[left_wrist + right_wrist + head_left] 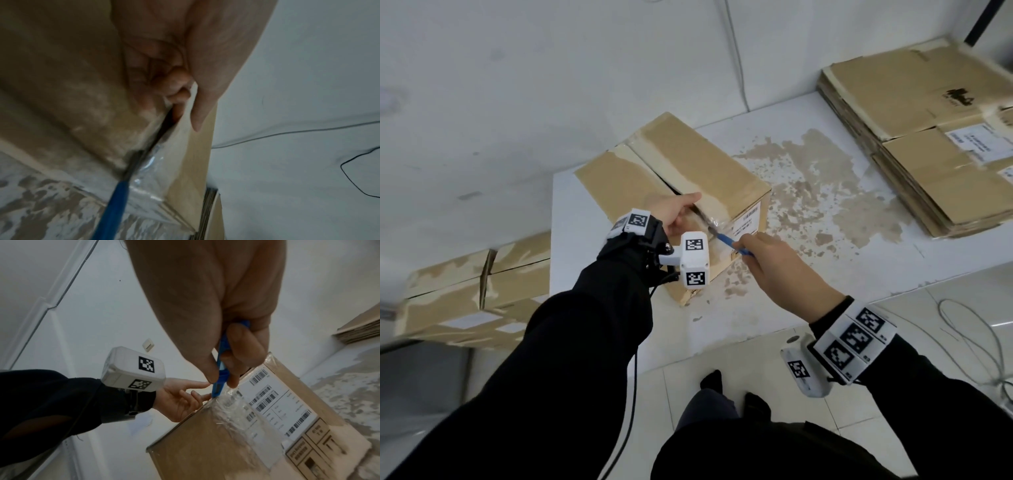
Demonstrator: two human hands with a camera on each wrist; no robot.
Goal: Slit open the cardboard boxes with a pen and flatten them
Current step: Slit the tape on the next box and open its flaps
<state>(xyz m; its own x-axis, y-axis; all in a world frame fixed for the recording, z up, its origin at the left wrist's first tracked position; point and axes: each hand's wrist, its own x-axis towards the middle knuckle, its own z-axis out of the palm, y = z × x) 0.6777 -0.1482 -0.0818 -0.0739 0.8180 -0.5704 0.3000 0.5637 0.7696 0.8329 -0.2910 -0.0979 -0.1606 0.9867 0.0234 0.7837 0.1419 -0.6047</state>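
Note:
A taped cardboard box point(688, 164) stands on the white table point(825, 274). Its top seam is split open along much of its length. My left hand point(683, 214) grips one top flap at the seam's near end, fingers point(179, 95) curled into the slit and thumb on top. My right hand point(753, 248) pinches a blue pen point(732, 244). The pen point(220, 369) points at the clear tape point(228, 404) on the box's near top edge, beside a white barcode label point(277, 410). In the left wrist view the pen point(115, 203) reaches into the slit's end.
A stack of flattened cardboard point(928, 137) lies at the table's back right. Closed taped boxes point(476, 291) sit lower, left of the table. The table's surface is worn brown point(818, 192) right of the box. Cables point(976, 342) lie on the tiled floor at right.

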